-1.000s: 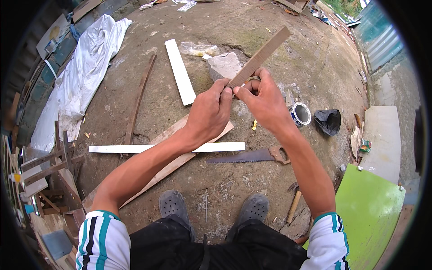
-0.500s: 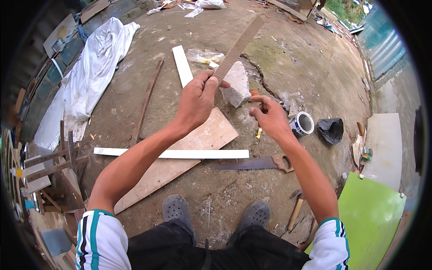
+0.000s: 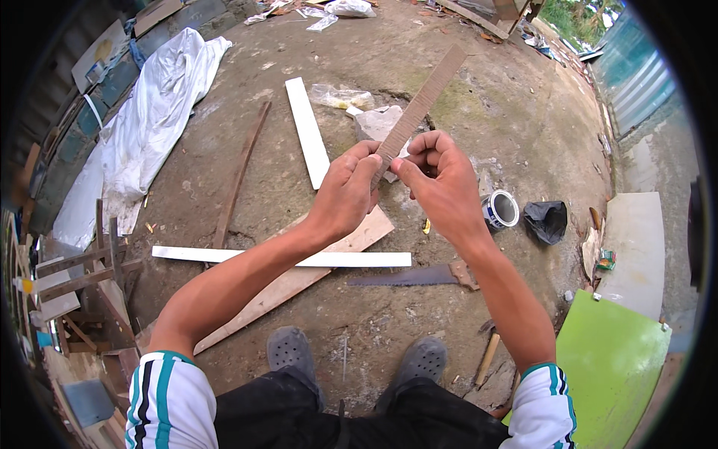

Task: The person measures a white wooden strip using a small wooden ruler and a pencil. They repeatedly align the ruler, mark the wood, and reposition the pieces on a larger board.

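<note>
My left hand (image 3: 345, 191) is closed round the lower end of a thin brown wooden strip (image 3: 428, 96), which slants up and away to the right. My right hand (image 3: 443, 183) meets the strip's right edge just above the left hand's grip, thumb tip against it and fingers curled; part of that contact is hidden. Behind the strip sits a pale chunk of stone (image 3: 376, 122). Below the hands, a white strip (image 3: 351, 260) lies across a wide wooden board (image 3: 258, 310). Another white strip (image 3: 305, 131) is on the ground past my left hand.
A handsaw (image 3: 407, 276) and a hammer (image 3: 488, 359) lie near my feet. To the right are an open tin can (image 3: 502, 209), a black plastic bag (image 3: 546, 222) and a green panel (image 3: 613, 359). Scrap wood (image 3: 86, 277) and white sheeting (image 3: 161, 112) are on the left.
My right hand has moved up and left to the wooden strip, which it was apart from before. My left hand has brought the strip slightly lower and to the right.
</note>
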`<state>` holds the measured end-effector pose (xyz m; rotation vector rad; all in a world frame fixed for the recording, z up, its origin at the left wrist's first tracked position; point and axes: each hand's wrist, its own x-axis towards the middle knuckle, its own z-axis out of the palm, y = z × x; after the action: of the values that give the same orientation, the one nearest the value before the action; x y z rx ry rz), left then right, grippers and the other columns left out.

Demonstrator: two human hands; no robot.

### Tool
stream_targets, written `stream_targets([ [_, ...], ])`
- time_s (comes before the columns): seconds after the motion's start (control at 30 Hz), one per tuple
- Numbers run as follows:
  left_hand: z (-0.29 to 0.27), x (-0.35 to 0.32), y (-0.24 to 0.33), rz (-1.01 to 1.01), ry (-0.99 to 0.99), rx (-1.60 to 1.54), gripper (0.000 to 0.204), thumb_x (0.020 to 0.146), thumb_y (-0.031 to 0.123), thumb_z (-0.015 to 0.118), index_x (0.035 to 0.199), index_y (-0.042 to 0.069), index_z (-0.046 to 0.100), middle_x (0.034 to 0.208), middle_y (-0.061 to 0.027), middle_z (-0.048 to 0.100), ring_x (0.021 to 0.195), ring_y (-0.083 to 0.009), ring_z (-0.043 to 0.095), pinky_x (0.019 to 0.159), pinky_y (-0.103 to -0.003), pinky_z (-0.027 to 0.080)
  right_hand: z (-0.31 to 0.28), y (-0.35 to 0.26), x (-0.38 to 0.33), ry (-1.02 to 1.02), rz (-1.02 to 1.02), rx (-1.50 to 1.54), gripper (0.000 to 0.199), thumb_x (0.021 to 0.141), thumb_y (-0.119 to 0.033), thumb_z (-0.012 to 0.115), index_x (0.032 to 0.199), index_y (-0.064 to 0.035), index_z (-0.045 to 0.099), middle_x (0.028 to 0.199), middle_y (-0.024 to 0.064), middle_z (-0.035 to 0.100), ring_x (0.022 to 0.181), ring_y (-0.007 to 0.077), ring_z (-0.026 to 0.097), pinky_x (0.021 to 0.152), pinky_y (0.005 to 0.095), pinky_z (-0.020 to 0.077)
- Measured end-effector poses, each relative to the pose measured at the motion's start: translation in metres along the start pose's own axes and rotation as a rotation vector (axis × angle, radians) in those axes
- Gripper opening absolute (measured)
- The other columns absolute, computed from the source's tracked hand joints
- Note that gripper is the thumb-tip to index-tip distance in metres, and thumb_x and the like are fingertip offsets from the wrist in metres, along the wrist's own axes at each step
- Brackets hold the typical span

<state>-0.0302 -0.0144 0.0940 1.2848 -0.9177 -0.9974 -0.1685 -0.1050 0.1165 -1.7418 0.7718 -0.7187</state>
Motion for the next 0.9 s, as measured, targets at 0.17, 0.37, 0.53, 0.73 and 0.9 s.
stream_targets([
  [0.17,0.004,0.0,-0.004,0.051,0.018,0.006,0.033,0.105,0.019,0.039,0.123,-0.003,0.057,0.071,0.0024,0.048,0.054,-0.0049,0.043,0.049,-0.024,0.036,0.001,-0.001,0.003,0.032,-0.042,-0.111,0.022,0.089,-0.014,0.075,0.101,-0.0012,0.061,0.086,0.0063,0.067,0.077,0.0134,0.062,0.071,0.0306,0.0515],
  [0.37,0.008,0.003,-0.011,0.117,0.055,0.061,0.035,0.107,0.019,0.038,0.127,-0.005,0.054,0.069,0.0022,0.05,0.054,-0.0049,0.042,0.049,-0.024,0.035,0.004,0.003,0.006,0.06,-0.075,-0.144,0.023,0.089,-0.015,0.075,0.101,-0.0008,0.061,0.086,0.0076,0.067,0.077,0.0144,0.063,0.071,0.0316,0.0524],
  [0.53,0.01,0.002,-0.011,0.091,0.052,0.041,0.035,0.107,0.02,0.038,0.128,-0.004,0.054,0.071,0.0019,0.051,0.055,-0.0053,0.042,0.05,-0.024,0.036,0.004,0.008,0.005,0.072,-0.103,-0.098,0.024,0.089,-0.015,0.074,0.103,0.0,0.061,0.086,0.0088,0.068,0.076,0.0156,0.064,0.071,0.0324,0.0529],
  [0.73,0.012,0.006,-0.023,0.165,0.115,0.163,0.034,0.107,0.018,0.041,0.125,-0.002,0.061,0.083,-0.0047,0.059,0.076,-0.0113,0.052,0.071,-0.031,0.045,0.0,0.007,0.006,0.074,-0.085,-0.187,0.023,0.089,-0.014,0.072,0.102,0.0007,0.06,0.085,0.0099,0.067,0.075,0.0176,0.064,0.069,0.0342,0.0523],
  [0.9,0.006,0.002,0.0,0.333,0.167,0.271,0.036,0.107,0.017,0.038,0.127,-0.002,0.061,0.097,-0.0086,0.069,0.062,-0.0084,0.05,0.06,-0.028,0.045,-0.02,0.052,0.012,0.061,0.048,-0.355,0.022,0.088,-0.01,0.07,0.102,-0.0006,0.057,0.08,0.0051,0.064,0.071,0.0122,0.058,0.063,0.0298,0.0474],
])
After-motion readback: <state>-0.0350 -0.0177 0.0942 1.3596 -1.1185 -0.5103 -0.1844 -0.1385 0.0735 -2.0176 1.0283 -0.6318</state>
